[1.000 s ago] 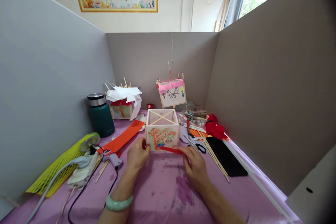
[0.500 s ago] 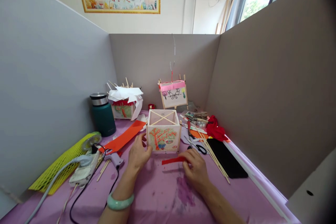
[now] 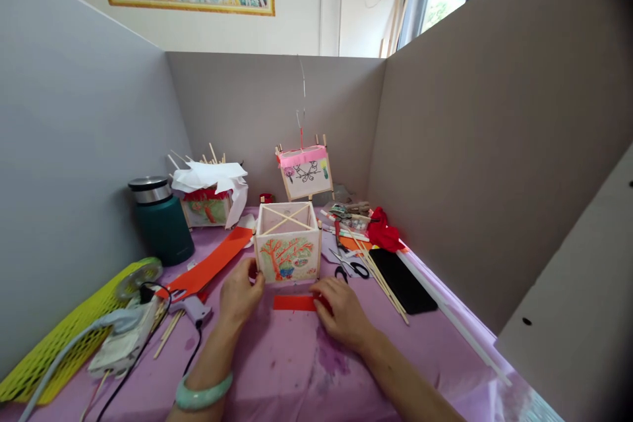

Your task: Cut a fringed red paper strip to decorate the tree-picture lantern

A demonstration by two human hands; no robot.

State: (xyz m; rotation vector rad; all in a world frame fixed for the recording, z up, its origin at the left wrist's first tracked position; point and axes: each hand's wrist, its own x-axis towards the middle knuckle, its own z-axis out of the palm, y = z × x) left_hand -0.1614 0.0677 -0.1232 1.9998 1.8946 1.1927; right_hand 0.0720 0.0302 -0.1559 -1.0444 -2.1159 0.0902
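Note:
A box-shaped paper lantern (image 3: pixel 288 257) stands upright on the purple cloth, with a red tree drawn on its front and crossed sticks over its open top. My left hand (image 3: pixel 241 293) is at its lower left corner, thumb in front and fingers curled at the side. In front of the lantern, my right hand (image 3: pixel 343 313) grips the right end of a short red paper strip (image 3: pixel 293 303). The strip's face is turned towards me, low over the cloth; its right end is hidden by my fingers.
On the left are a glue gun (image 3: pixel 194 308), a power strip (image 3: pixel 123 333), orange paper (image 3: pixel 212 264) and a green bottle (image 3: pixel 162 224). Scissors (image 3: pixel 352 265), thin sticks (image 3: pixel 383 280) and a black phone (image 3: pixel 403 280) lie right. A pink-trimmed lantern (image 3: pixel 307 175) hangs behind.
The strip has turned from edge-on to show its broad face. My left hand stays at the lantern's corner. The whole view has shifted, so everything sits further left.

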